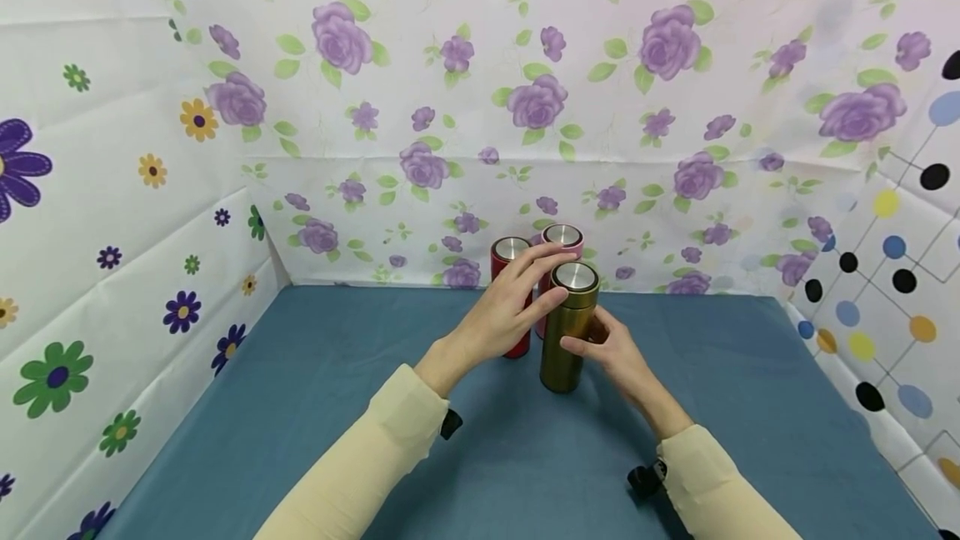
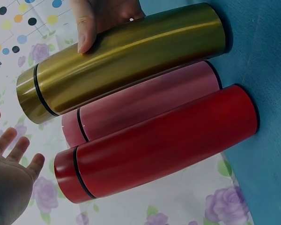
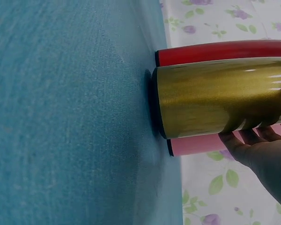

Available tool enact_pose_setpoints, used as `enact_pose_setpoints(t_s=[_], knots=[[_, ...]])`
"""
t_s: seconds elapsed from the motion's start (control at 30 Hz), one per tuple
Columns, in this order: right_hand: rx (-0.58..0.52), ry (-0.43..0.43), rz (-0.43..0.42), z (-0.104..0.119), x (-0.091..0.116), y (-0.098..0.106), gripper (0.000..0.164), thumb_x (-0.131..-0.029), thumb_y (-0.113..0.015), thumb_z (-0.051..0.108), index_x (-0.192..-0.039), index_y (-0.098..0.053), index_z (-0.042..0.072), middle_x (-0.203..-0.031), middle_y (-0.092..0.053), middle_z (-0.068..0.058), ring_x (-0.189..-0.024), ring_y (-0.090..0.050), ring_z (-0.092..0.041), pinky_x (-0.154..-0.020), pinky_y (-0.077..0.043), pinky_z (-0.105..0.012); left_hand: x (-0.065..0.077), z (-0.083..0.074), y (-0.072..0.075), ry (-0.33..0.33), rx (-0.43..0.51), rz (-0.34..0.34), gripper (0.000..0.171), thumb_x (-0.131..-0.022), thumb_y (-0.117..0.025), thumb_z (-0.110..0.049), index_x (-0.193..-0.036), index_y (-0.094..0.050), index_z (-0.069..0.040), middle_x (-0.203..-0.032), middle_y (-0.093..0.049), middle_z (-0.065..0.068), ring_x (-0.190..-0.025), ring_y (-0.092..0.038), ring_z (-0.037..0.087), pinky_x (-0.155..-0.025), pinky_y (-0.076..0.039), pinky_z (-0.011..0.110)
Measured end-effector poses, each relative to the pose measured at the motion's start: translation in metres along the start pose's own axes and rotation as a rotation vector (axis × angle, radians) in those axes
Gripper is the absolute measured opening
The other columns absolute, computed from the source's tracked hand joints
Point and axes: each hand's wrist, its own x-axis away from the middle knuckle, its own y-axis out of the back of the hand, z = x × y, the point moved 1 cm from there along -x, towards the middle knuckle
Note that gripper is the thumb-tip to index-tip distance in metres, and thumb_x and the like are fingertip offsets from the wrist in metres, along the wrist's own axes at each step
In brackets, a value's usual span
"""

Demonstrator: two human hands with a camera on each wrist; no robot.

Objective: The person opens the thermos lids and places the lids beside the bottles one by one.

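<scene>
Three slim flasks with metal-topped lids stand upright close together: a gold one [image 1: 564, 357] in front, a red one [image 1: 517, 347] behind to the left, and a pink one [image 1: 564, 236] at the back. My right hand [image 1: 618, 358] grips the gold flask from its right side, thumb across the front. In the right wrist view, its fingers [image 3: 246, 149] wrap the gold body. My left hand [image 1: 498, 317] hovers beside the lids with its fingers extended, overlapping the red and pink flasks. The left wrist view shows those fingers [image 2: 19, 149] spread apart, holding nothing.
A blue cloth [image 1: 360, 440] covers the table. White flowered sheeting [image 1: 450, 107] rises along the back edge, with a daisy-patterned sheet [image 1: 150, 232] at left and a dotted one [image 1: 892, 298] at right. Black wrist cameras [image 1: 645, 480] sit at both cuffs.
</scene>
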Motion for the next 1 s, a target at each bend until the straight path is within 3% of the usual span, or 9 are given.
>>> enact_pose_setpoints(t_s=[0.37, 0.73, 1.0], knots=[[-0.001, 0.033, -0.003, 0.011, 0.002, -0.002, 0.058, -0.097, -0.077, 0.023, -0.149, -0.053, 0.016, -0.135, -0.063, -0.013, -0.117, -0.063, -0.028, -0.098, -0.053, -0.040, 0.002, -0.004, 0.012, 0.016, 0.041, -0.062, 0.061, -0.109, -0.041, -0.057, -0.157, -0.047, -0.020, -0.166, -0.032, -0.002, -0.154, -0.028, 0.014, -0.120, -0.032, 0.058], [-0.023, 0.064, 0.032, 0.026, 0.006, -0.010, 0.057, -0.097, -0.076, 0.021, -0.148, -0.054, 0.016, -0.133, -0.063, -0.013, -0.115, -0.063, -0.031, -0.096, -0.054, -0.044, 0.005, -0.009, 0.016, 0.015, 0.101, -0.099, 0.058, -0.109, -0.043, -0.056, -0.157, -0.047, -0.024, -0.166, -0.033, 0.003, -0.152, -0.029, 0.014, -0.119, -0.032, 0.060], [-0.030, 0.086, 0.049, 0.035, 0.007, -0.015, 0.057, -0.096, -0.077, 0.022, -0.148, -0.054, 0.017, -0.133, -0.064, -0.012, -0.116, -0.063, -0.032, -0.097, -0.053, -0.047, 0.011, -0.014, 0.022, -0.001, 0.142, -0.167, 0.058, -0.110, -0.044, -0.054, -0.156, -0.048, -0.019, -0.165, -0.034, 0.000, -0.150, -0.035, 0.016, -0.121, -0.032, 0.054]])
